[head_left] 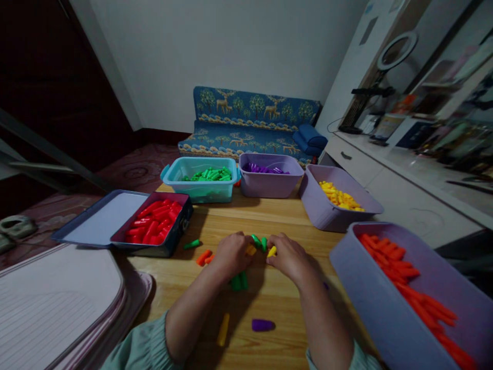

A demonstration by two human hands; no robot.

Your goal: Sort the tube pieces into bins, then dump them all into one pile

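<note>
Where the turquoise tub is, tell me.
In the head view, the turquoise tub stands left of centre on the table, beyond the left hand, just left of the lilac tub of purple pieces.

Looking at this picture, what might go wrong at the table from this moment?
The right hand, at a yellow piece, is close to green pieces and might scatter them. The left hand could nudge the nearby orange pieces. The loose purple piece between the forearms may be brushed by a sleeve.

Bins (269, 186) block the table's (262, 213) far and right edges, a case (176, 228) its left; pieces (239, 281) dot the middle, room beyond.
</note>
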